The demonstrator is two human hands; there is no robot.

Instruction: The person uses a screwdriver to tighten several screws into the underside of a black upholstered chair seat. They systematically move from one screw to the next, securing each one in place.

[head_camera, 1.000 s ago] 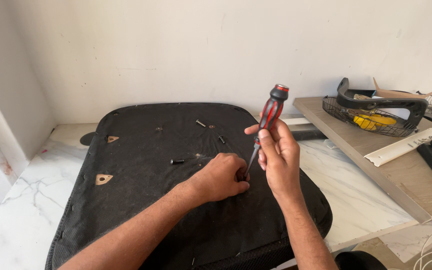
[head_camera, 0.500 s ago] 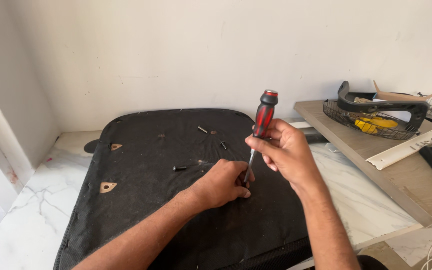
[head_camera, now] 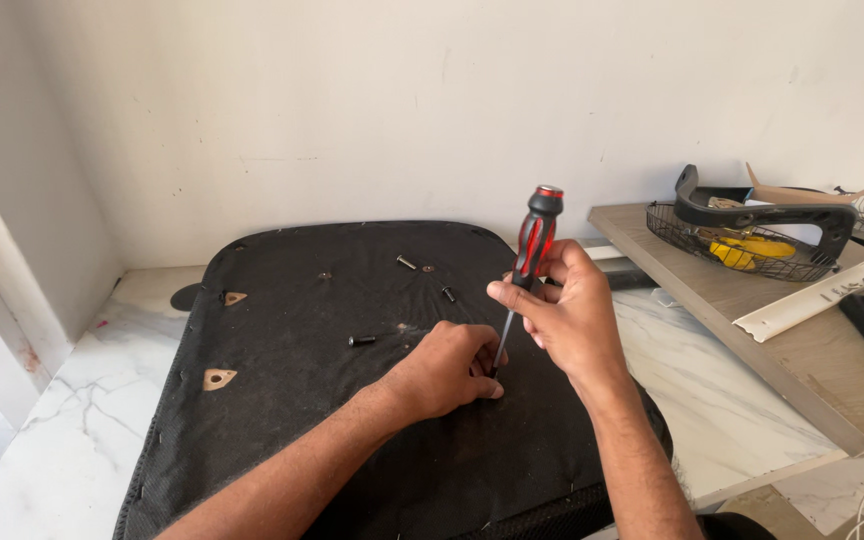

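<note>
1. Screwdriver (head_camera: pixel 527 262) slip: the right hand (head_camera: pixel 562 310) has its fingers closed round the lower part of the red and black handle, with the shaft nearly upright and the tip down on the black seat pad (head_camera: pixel 372 400). A tilt of the shaft could throw the tip off the fastener.
2. Finger injury: the left hand (head_camera: pixel 447 370) rests on the pad with its fingers curled at the tip. What they pinch cannot be told. A slip would drive the tip into them.
3. Fabric damage: a skidding tip could tear the pad's cloth.
4. Lost parts: loose bolts (head_camera: pixel 362 341) lie apart on the pad and could roll onto the marble table (head_camera: pixel 72 450) if the pad shifts.
</note>
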